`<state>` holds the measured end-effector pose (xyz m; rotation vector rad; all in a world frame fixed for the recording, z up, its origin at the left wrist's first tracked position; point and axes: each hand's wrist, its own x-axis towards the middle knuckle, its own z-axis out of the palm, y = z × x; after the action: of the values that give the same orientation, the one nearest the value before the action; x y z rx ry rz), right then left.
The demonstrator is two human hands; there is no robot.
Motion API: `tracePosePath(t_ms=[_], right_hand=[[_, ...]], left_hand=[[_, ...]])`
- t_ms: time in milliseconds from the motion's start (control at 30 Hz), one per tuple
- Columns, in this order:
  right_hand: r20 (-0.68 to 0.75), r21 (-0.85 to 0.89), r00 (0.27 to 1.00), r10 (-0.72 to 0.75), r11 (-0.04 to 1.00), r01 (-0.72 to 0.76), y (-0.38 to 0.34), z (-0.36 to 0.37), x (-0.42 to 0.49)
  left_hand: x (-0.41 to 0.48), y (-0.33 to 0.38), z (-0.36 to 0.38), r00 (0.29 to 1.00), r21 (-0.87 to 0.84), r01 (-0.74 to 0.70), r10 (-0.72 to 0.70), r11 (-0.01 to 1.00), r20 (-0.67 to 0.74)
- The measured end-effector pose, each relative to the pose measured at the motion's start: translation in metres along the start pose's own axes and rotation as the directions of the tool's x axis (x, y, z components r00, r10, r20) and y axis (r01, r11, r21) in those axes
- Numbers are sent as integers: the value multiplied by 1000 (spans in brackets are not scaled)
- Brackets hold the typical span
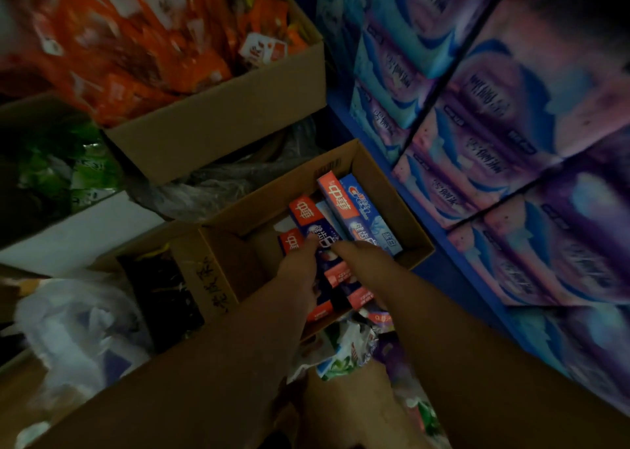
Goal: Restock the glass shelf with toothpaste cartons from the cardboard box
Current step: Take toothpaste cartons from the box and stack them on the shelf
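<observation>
An open cardboard box [221, 271] on the floor holds several toothpaste cartons. A red and blue carton [335, 198] and a light blue carton [370, 220] lean against its right wall. Another red and blue carton [308, 213] lies in the middle, with more red-ended cartons [337, 274] below it. Both my hands reach into the box. My left hand [300, 271] stretches its fingers onto the middle carton. My right hand [366, 261] lies over the cartons beside it, its fingers hidden underneath. The glass shelf is out of view.
A larger cardboard box [218, 131] full of orange packets stands behind to the left. Stacked purple and blue packs [511, 148] on a blue shelf rise close on the right. Plastic bags [85, 326] and green packets [61, 172] crowd the floor at the left.
</observation>
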<state>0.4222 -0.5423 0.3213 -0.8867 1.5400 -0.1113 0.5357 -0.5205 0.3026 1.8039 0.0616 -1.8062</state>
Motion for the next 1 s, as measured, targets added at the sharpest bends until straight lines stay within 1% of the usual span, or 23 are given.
tracePosePath(t_ms=[67,167,267,333,367,467,500,533,600,667,733,767,833,900,933,1000], right_hand=[[-4,-25,999,-52,998,52,-7,-7,-22],[8,-136,986,-169,976,168,-23,-20,-66],[0,-175,948,-317,934,312,-47,-41,-123],[-26,-206,901,-434,884,420,-62,-57,-164],[-50,-247,872,-486,852,461,-73,-64,-186],[-108,-374,794,-598,764,525,-108,-80,-254],[-115,-397,768,-630,738,546,-118,-86,-279],[-122,-415,725,-678,698,583,-128,-94,-312],[-112,-435,668,-736,641,633,-143,-107,-358],[-126,-477,582,-803,564,674,-153,-121,-411],[-173,-532,483,-858,494,687,-163,-132,-458],[-202,-573,426,-882,459,679,-167,-138,-481],[-279,-679,307,-910,413,607,-174,-152,-524],[-334,-778,144,-932,359,516,-174,-166,-564],[-344,-815,52,-938,325,480,-170,-173,-582],[-337,-866,-109,-935,263,425,-162,-187,-611]], left_hand=[[-23,6,1,996,-133,-1,13,991,89],[-59,16,5,973,-270,-26,86,962,212],[-112,27,13,925,-399,-106,237,911,297],[-154,36,21,878,-453,-168,342,875,334],[-179,42,26,847,-480,-194,393,856,358],[-254,57,46,756,-542,-275,527,794,388],[-279,59,51,716,-567,-292,569,770,404],[-314,61,57,658,-587,-317,619,745,430],[-359,66,68,565,-625,-349,689,699,454],[-409,72,76,474,-641,-381,736,666,483],[-457,76,84,405,-664,-414,779,623,479],[-482,77,89,366,-675,-426,797,602,480],[-533,75,99,308,-687,-440,816,579,490],[-577,72,112,258,-711,-429,830,557,495],[-597,70,119,236,-708,-421,822,567,518],[-631,66,135,204,-673,-413,782,614,589]])
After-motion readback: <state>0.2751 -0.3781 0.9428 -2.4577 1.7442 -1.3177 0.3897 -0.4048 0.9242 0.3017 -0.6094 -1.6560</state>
